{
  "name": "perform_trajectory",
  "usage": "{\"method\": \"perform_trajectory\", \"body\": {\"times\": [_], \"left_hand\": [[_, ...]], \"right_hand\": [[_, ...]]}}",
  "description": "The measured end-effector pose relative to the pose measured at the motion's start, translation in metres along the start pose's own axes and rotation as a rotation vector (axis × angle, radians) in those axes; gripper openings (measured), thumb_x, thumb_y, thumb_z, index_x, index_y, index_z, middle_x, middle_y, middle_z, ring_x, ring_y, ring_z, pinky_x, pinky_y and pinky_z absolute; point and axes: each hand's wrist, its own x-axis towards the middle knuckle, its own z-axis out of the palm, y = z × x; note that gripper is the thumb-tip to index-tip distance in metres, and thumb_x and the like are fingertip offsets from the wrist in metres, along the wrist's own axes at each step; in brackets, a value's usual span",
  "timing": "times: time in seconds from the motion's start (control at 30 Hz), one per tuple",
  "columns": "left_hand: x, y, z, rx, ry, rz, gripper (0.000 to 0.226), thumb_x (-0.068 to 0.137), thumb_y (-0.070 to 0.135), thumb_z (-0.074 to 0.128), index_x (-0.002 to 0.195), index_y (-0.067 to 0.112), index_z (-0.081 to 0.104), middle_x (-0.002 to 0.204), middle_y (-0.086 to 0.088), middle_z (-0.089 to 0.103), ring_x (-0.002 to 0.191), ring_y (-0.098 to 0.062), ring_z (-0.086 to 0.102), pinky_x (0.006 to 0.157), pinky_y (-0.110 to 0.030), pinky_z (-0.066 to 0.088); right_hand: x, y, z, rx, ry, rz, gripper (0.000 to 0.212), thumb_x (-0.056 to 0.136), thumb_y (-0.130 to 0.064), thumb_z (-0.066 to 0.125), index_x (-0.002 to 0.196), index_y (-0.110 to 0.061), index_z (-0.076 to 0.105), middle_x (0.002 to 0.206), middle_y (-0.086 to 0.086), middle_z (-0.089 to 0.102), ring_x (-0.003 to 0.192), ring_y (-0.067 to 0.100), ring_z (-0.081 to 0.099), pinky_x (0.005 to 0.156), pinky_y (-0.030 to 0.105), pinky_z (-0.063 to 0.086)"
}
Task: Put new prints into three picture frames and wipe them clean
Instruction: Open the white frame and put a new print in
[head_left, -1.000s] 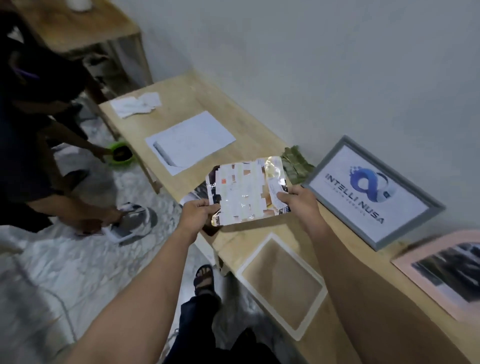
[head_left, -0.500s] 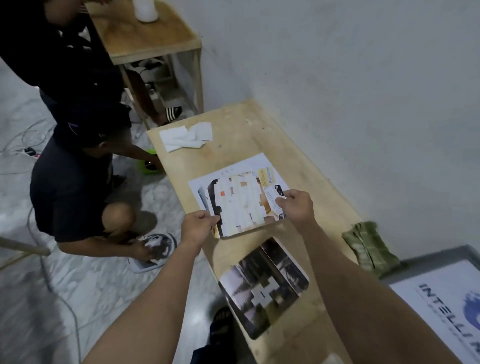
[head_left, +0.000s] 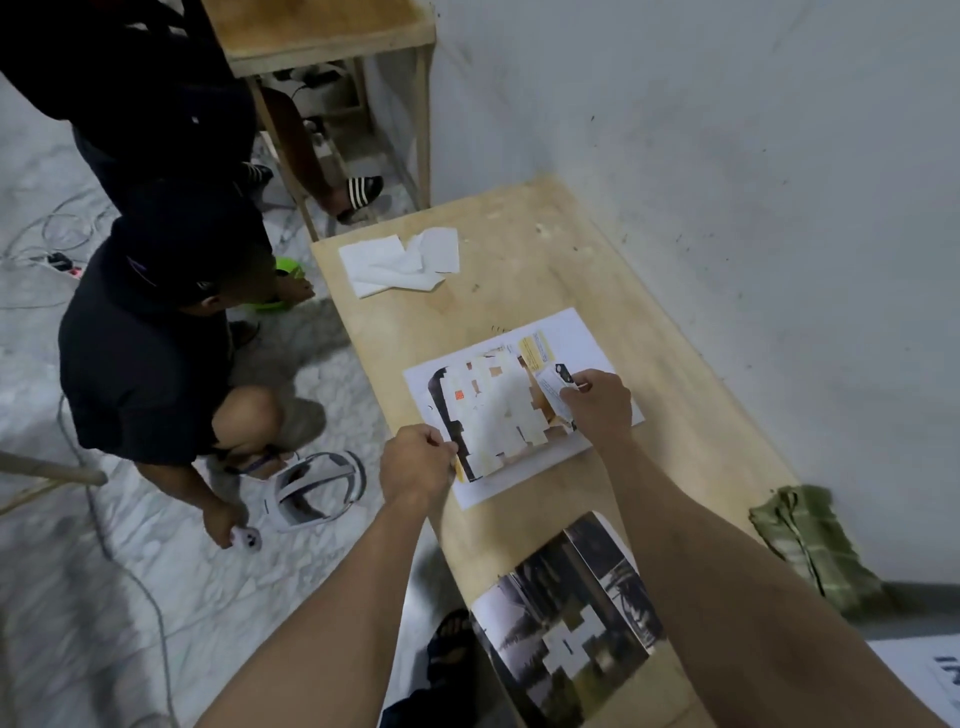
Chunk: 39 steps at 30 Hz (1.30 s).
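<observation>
A glossy colour print (head_left: 493, 410) lies over a white sheet (head_left: 571, 332) on the long wooden table (head_left: 519, 249). My left hand (head_left: 415, 460) pinches the print's near left corner. My right hand (head_left: 597, 405) pinches its right edge. Closer to me, a dark photo print (head_left: 566, 618) lies at the table's front edge. The corner of a grey picture frame (head_left: 919, 670) with a logo print shows at the bottom right. A folded green cloth (head_left: 810, 545) lies by the wall.
White tissues (head_left: 400, 260) lie at the table's far end. A crouching person (head_left: 150, 332) is on the floor at the left with a white headset (head_left: 317, 488) and a green bowl (head_left: 283, 286). A second wooden table (head_left: 322, 31) stands behind. Cables run across the floor.
My view has swung left, away from the grey frame. Both hands carried the colour print left and lowered it onto the white sheet.
</observation>
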Motion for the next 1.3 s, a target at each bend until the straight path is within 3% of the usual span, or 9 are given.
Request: {"method": "perform_trajectory", "body": {"times": [0.13,0.23,0.5,0.7,0.8,0.97,1.07,1.13,1.3], "left_hand": [[-0.013,0.005,-0.001,0.204,0.033,0.063,0.02,0.088,0.025,0.067,0.075,0.011,0.07,0.063,0.0,0.065,0.065,-0.019,0.063,0.054,-0.027,0.04],[-0.026,0.001,0.001,0.321,0.033,0.094,0.013,0.087,0.024,0.063,0.079,0.016,0.07,0.079,-0.003,0.069,0.078,-0.026,0.065,0.064,-0.029,0.044],[-0.089,-0.039,0.02,0.307,-0.006,0.017,0.004,0.082,0.025,0.062,0.085,0.023,0.064,0.083,0.005,0.066,0.079,-0.021,0.061,0.06,-0.026,0.041],[-0.149,-0.091,0.045,0.227,-0.093,-0.21,0.05,0.069,0.058,0.073,0.086,0.012,0.059,0.082,-0.006,0.068,0.075,-0.027,0.066,0.055,-0.028,0.039],[-0.169,-0.107,0.06,0.141,-0.17,-0.249,0.051,0.064,0.055,0.076,0.083,0.009,0.067,0.075,-0.007,0.069,0.068,-0.027,0.067,0.055,-0.028,0.048],[-0.187,-0.111,0.064,0.059,-0.009,-0.189,0.018,0.069,0.019,0.079,0.073,0.011,0.063,0.071,-0.006,0.064,0.063,-0.025,0.059,0.051,-0.025,0.036],[-0.188,-0.121,0.061,-0.17,0.037,-0.157,0.041,0.08,0.007,0.075,0.059,0.011,0.041,0.057,-0.005,0.045,0.053,-0.023,0.041,0.052,-0.027,0.032],[-0.191,-0.127,0.051,-0.32,-0.015,-0.148,0.051,0.08,0.002,0.076,0.056,0.014,0.033,0.057,-0.005,0.043,0.058,-0.023,0.042,0.057,-0.03,0.035],[-0.204,-0.126,0.022,-0.495,-0.141,-0.091,0.035,0.08,-0.002,0.077,0.065,0.007,0.047,0.07,-0.012,0.05,0.066,-0.022,0.05,0.062,-0.035,0.044]], "right_hand": [[-0.006,0.006,0.001,-0.022,-0.046,0.028,0.043,0.084,-0.017,0.059,0.126,-0.011,0.059,0.125,0.007,0.062,0.116,0.025,0.056,0.094,0.033,0.042],[-0.022,0.016,-0.006,-0.022,-0.054,0.024,0.046,0.082,-0.016,0.06,0.127,-0.011,0.058,0.125,0.008,0.061,0.115,0.025,0.056,0.089,0.03,0.041],[-0.096,0.074,-0.043,-0.087,-0.16,0.045,0.042,0.079,-0.019,0.065,0.12,-0.011,0.062,0.119,0.006,0.063,0.11,0.022,0.058,0.086,0.026,0.041],[-0.155,0.137,-0.054,-0.393,-0.232,0.008,0.05,0.078,-0.04,0.068,0.117,-0.012,0.055,0.116,0.013,0.055,0.107,0.033,0.054,0.085,0.036,0.047],[-0.177,0.154,-0.05,-0.424,-0.213,-0.024,0.048,0.08,-0.037,0.066,0.115,-0.009,0.05,0.113,0.013,0.05,0.108,0.034,0.049,0.086,0.039,0.047],[-0.191,0.165,-0.039,-0.22,-0.196,0.046,0.036,0.08,-0.028,0.065,0.109,-0.011,0.051,0.105,0.01,0.055,0.102,0.032,0.051,0.078,0.035,0.041],[-0.199,0.167,-0.042,-0.01,-0.161,0.092,0.007,0.082,-0.016,0.061,0.084,-0.012,0.056,0.084,0.007,0.06,0.082,0.026,0.055,0.067,0.03,0.041],[-0.204,0.168,-0.048,0.185,-0.153,0.162,0.007,0.081,-0.008,0.057,0.078,-0.008,0.063,0.074,0.007,0.062,0.073,0.024,0.057,0.066,0.03,0.045],[-0.223,0.164,-0.076,0.436,-0.218,0.233,0.013,0.08,-0.002,0.06,0.069,-0.007,0.063,0.067,0.008,0.061,0.061,0.021,0.053,0.061,0.029,0.042]]}}
